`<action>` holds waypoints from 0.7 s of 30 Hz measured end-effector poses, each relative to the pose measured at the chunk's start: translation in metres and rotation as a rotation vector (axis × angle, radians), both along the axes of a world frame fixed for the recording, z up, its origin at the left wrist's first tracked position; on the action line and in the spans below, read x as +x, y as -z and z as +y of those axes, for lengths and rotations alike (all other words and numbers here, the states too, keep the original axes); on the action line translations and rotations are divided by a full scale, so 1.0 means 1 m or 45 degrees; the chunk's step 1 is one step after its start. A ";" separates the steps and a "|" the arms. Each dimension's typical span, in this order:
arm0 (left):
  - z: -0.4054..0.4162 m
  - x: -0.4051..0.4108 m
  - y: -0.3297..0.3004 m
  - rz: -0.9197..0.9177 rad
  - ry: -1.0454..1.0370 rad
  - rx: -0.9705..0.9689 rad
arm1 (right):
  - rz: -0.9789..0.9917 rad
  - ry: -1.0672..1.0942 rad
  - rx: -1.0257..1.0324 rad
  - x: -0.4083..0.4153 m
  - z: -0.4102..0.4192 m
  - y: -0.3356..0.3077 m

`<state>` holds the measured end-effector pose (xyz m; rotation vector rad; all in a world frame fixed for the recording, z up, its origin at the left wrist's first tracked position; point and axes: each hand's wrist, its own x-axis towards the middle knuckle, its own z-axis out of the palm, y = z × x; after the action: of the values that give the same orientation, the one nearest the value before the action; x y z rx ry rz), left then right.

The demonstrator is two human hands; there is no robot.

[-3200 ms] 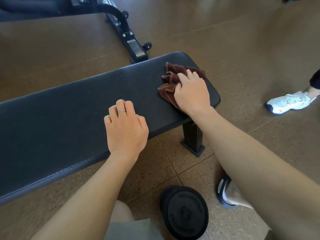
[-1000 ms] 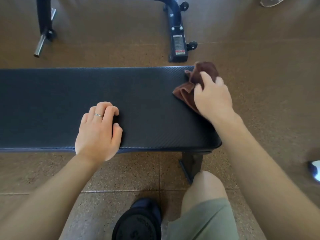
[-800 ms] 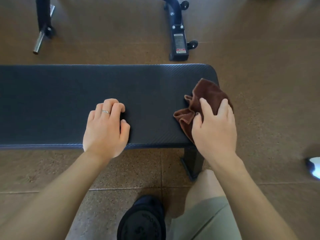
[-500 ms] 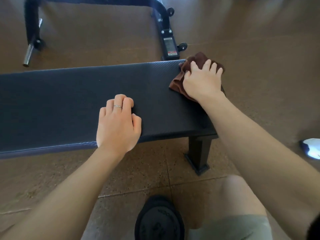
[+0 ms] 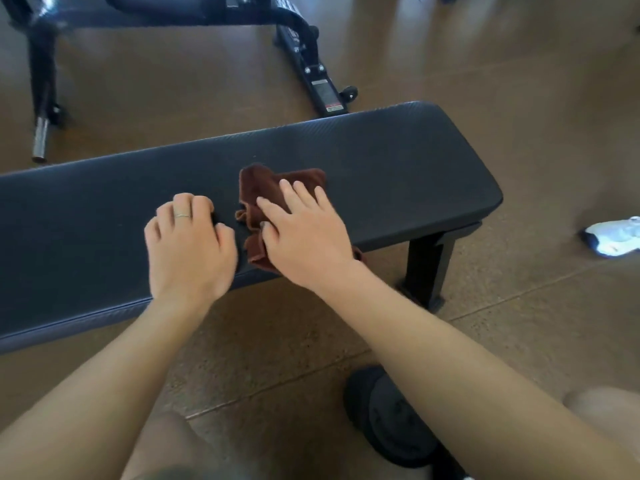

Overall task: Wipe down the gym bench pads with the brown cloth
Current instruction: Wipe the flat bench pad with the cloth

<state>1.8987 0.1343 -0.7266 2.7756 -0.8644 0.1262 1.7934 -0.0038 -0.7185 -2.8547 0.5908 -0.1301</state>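
A long black bench pad (image 5: 398,157) runs across the view, tilted up to the right. The crumpled brown cloth (image 5: 263,183) lies on its middle, near the front edge. My right hand (image 5: 304,233) presses flat on the cloth, fingers spread over it and pointing up-left. My left hand (image 5: 188,244) rests just left of the cloth on the pad, fingers curled under, a ring on one finger; it holds nothing. Part of the cloth is hidden under my right palm.
The bench's black leg (image 5: 427,268) stands at its right end. A black weight plate (image 5: 388,417) lies on the brown floor near my knees. Another bench's frame (image 5: 311,67) stands behind. Another person's white shoe (image 5: 613,235) is at the right edge.
My right hand has slid the cloth from the pad's far right corner leftward and toward me, to just beside my left hand. The left hand has stayed on the pad.
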 end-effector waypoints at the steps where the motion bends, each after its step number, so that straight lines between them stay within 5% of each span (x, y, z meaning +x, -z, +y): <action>1: -0.001 0.000 0.001 -0.006 0.006 0.007 | -0.016 0.025 0.027 -0.003 -0.005 -0.001; 9: 0.000 0.001 0.005 -0.005 0.064 0.018 | 0.042 0.778 0.020 -0.041 -0.089 0.000; 17: 0.004 0.004 0.005 0.037 0.129 -0.019 | -0.192 0.391 0.052 0.008 0.066 0.007; 21: 0.008 0.007 0.007 0.025 0.166 -0.028 | -0.144 0.315 0.000 0.001 0.043 0.008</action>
<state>1.9053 0.1423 -0.7337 2.6866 -1.0290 0.0850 1.7943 0.0397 -0.7267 -2.7404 0.9168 -0.3299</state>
